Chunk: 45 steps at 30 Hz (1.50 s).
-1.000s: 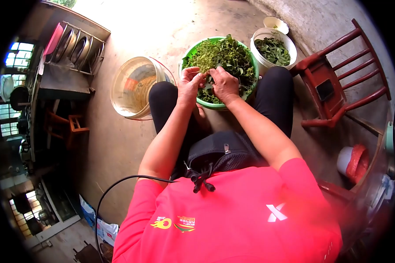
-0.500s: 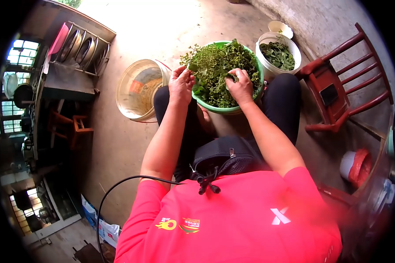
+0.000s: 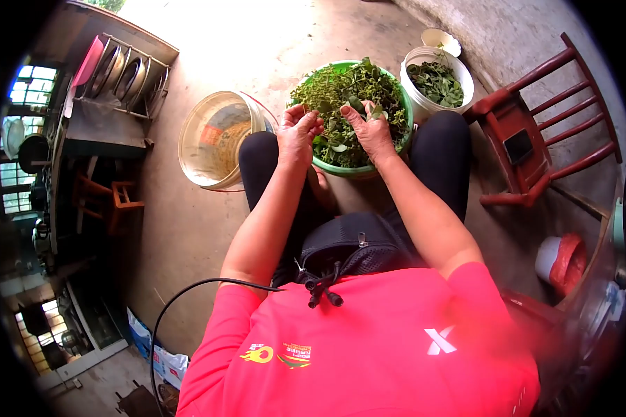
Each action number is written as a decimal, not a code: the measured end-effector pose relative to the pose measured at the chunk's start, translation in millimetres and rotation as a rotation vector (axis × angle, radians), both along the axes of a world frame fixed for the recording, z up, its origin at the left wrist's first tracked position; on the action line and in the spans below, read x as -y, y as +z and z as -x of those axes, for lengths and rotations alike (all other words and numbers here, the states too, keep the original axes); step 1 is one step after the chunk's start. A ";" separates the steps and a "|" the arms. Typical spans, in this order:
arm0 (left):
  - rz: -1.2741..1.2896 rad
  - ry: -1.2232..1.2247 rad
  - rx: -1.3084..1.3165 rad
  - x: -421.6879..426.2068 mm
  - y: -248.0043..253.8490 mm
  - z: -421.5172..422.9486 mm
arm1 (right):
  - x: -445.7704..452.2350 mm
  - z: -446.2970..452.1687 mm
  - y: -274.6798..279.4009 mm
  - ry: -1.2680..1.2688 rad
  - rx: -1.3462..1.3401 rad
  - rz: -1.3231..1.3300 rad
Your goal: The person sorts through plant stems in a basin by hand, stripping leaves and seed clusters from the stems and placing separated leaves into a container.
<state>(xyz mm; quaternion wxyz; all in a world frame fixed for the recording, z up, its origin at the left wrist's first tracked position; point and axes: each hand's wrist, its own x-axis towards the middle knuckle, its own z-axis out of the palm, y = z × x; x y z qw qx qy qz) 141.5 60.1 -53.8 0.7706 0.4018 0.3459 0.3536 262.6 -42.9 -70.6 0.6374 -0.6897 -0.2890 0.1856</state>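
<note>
My left hand (image 3: 298, 135) is closed in a pinch at the near left side of a green basin (image 3: 348, 169). It grips a thin green sprig, mostly hidden by the fingers. Leafy stems with small green bud clusters (image 3: 341, 90) heap up above the basin's rim. Over the right part of this heap, my right hand (image 3: 373, 135) has its thumb raised and its fingers curled around some dark green leaves (image 3: 377, 111). Both hands are above the basin, a short gap between them.
A white bucket (image 3: 468, 83) of picked leaves stands right of the basin, a pale bowl (image 3: 441, 40) behind it. To the left is a large plastic bucket (image 3: 191, 149). A red wooden chair (image 3: 497, 128) is at the right, a plate rack (image 3: 129, 76) at the left.
My left hand has turned and drawn slightly nearer to me, away from the sprig tips at the basin's left edge. My right hand has lifted its thumb, showing leaves in its fingers.
</note>
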 end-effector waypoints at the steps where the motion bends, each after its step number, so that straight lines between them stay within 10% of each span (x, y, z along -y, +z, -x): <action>1: -0.001 -0.001 -0.002 1.6 -0.9 -0.9 | -1.6 0.7 -4.6 -0.001 -0.002 -0.001; 8: -0.044 0.038 -0.031 3.4 5.2 -1.1 | 13.6 -0.9 17.4 0.102 -0.574 -0.215; 21: -0.133 0.007 -0.025 15.3 5.7 -2.1 | 9.1 7.4 16.2 0.146 -0.451 -0.174; 34: 0.180 0.199 -0.030 -3.6 -6.0 7.6 | 18.8 -7.5 10.8 0.098 -1.095 -0.444; 45: 0.091 0.272 0.109 -39.9 19.4 26.3 | 22.3 -8.6 4.2 0.063 -1.144 -0.439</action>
